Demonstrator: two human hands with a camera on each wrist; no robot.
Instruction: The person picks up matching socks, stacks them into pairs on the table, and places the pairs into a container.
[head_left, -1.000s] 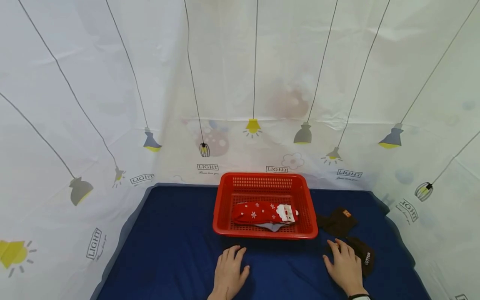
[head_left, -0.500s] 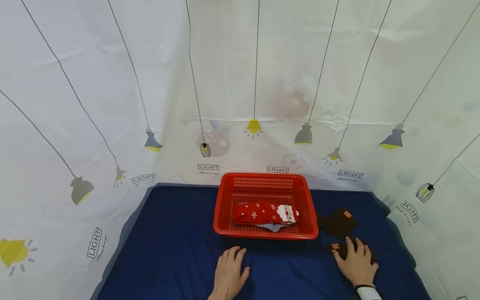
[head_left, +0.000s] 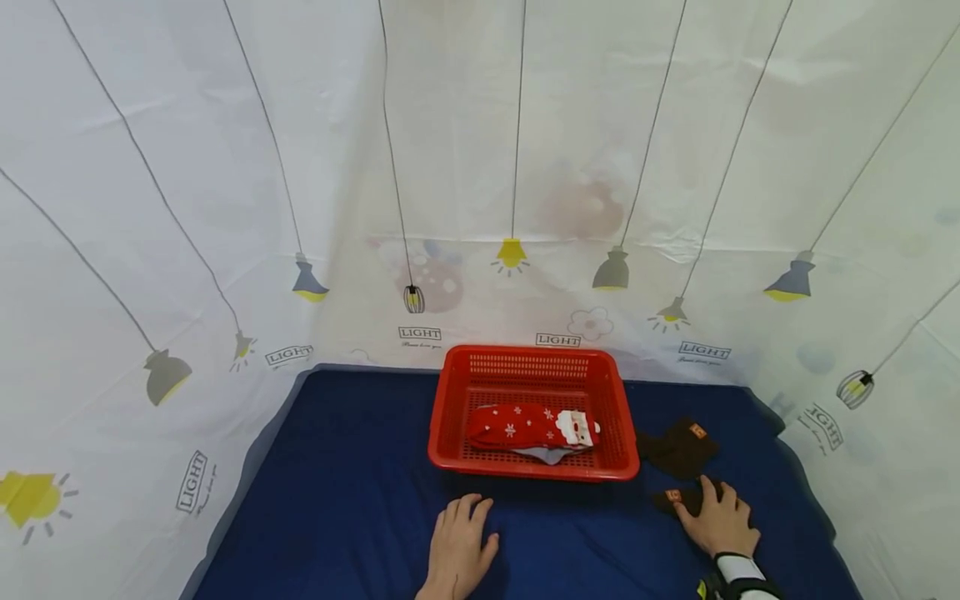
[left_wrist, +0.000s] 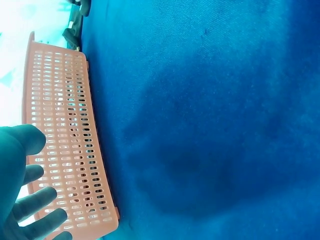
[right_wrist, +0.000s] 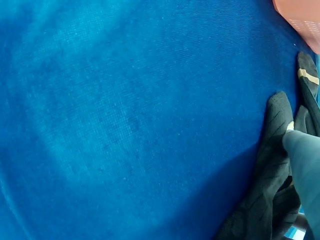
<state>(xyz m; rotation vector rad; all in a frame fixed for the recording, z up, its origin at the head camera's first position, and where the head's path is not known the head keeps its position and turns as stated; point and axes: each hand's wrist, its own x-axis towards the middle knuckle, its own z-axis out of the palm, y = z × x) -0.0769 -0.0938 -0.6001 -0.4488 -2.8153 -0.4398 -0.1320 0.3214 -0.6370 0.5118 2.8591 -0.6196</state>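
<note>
Hands apart: left hand (head_left: 459,546) loose-fingered before the basket (head_left: 534,470); right hand (head_left: 722,523) on the near brown sock (right_wrist: 267,175), right of it, grip unclear. Too shallow a pinch could let it slip.

The right hand (head_left: 720,523) is shifting rightward from the left side of the near brown sock (head_left: 692,499) and is now gripping it, the thumb pressing beside its orange tag (head_left: 673,495). That tag is now showing plainly, while white lettering farther right is disappearing beneath the hand.
</note>
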